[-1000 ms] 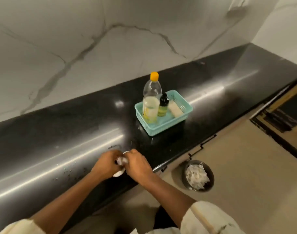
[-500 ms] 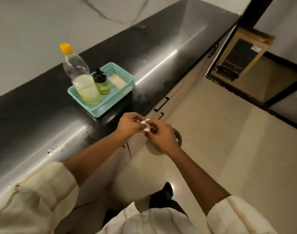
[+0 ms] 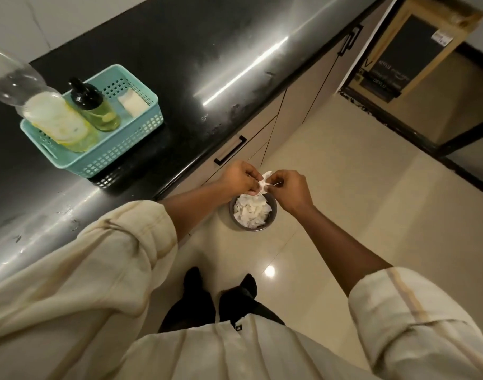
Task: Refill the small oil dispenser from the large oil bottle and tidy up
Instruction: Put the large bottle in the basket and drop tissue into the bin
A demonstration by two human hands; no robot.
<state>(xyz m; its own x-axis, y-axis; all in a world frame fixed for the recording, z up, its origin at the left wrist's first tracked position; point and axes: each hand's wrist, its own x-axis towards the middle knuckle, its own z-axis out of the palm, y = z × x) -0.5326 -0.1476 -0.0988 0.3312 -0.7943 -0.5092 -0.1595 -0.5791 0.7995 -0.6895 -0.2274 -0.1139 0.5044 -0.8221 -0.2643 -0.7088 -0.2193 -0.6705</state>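
Note:
My left hand [image 3: 241,178] and my right hand [image 3: 288,187] together pinch a small crumpled white tissue [image 3: 263,182] in the air, just above a dark round bin [image 3: 273,215] on the floor that holds several white tissues. On the black counter stands a teal basket [image 3: 119,152]. In it are the large clear oil bottle [image 3: 51,116], partly cut off at the left edge, and the small oil dispenser [image 3: 96,108] with a black cap and yellow oil inside.
A folded white pad [image 3: 132,103] lies in the basket's right end. The black counter [image 3: 207,50] runs along the wall above beige cabinet drawers with black handles [image 3: 230,150]. A cardboard box [image 3: 416,48] leans at the far right. Tiled floor lies around my feet.
My hands carried the tissue off the counter, out past its edge and down over the bin. My view swung from the counter down to the floor.

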